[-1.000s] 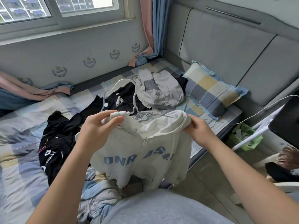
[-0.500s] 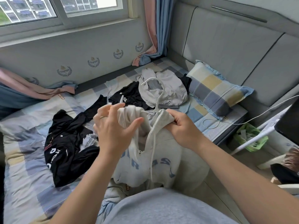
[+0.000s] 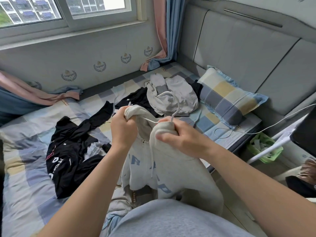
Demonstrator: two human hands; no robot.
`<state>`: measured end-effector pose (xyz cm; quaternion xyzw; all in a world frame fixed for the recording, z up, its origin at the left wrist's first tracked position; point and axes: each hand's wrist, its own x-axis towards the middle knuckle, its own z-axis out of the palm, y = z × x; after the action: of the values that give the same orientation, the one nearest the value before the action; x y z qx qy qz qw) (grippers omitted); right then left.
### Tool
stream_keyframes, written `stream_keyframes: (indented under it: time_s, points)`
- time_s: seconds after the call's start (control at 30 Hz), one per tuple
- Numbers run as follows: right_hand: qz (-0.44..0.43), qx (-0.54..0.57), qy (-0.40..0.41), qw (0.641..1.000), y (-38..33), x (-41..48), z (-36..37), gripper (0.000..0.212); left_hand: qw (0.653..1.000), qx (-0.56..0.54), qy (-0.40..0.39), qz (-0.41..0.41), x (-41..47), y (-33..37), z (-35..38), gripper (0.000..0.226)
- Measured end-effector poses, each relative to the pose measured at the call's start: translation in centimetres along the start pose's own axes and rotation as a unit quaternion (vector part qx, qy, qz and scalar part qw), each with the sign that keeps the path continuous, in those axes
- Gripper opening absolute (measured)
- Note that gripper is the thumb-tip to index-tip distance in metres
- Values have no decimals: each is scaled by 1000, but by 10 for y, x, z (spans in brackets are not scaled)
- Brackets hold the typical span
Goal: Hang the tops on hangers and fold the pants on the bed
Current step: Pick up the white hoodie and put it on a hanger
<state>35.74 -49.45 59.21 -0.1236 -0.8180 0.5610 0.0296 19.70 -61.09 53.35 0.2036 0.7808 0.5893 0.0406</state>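
Hanging is in progress. One white hoodie (image 3: pixel 169 165) is held up over the near edge of the bed (image 3: pixel 25 168), with one hanger (image 3: pixel 178 105) partly inside it, hook upward between the hands. The left hand (image 3: pixel 122 129) and right hand (image 3: pixel 179 137) each clench a bunched shoulder, fingers curled tight. Outstanding on the bed: one grey garment (image 3: pixel 181 94), a near black heap (image 3: pixel 68 151) and a far black heap (image 3: pixel 136 100); tops or pants cannot be told. No folded pants are visible.

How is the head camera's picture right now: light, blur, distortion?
Head view: soft daylight from the window, sky there washed out, no glare on the bed; wide-angle lens bows the headboard; left hand, right hand and the white hoodie they grip look sharp, no motion blur.
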Motion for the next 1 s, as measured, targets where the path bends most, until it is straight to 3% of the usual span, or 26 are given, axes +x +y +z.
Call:
stream_keyframes:
  time_s: [0.13,0.3,0.43,0.53,0.6,0.7,0.77,0.87,1.0]
  points:
    - [24,-44,106,993,2,11,-3,24,999,-4,-33,33,4,6,4,47]
    - [43,-104,167,980,-2,16,-4,26,998,5,-47,43,15,10,6,42]
    - [22,-270,132,954,-2,6,-16,21,998,-26,29,53,42,23,-5,34]
    - [97,-375,107,916,10,2,-11,25,993,-29,11,111,44,43,-5,32]
    - [101,-307,146,935,10,1,-15,22,988,10,-63,138,40,52,-2,29]
    - [36,-125,211,969,6,-2,-31,22,968,97,-203,112,32,48,-4,25]
    - [29,-105,207,972,7,-8,-37,22,956,89,-269,78,25,41,-5,34]
    - [58,-57,197,977,14,-18,-39,22,957,63,-268,87,17,35,-1,32]
    - [101,29,170,980,13,-40,-51,23,957,120,-231,131,12,34,16,55]
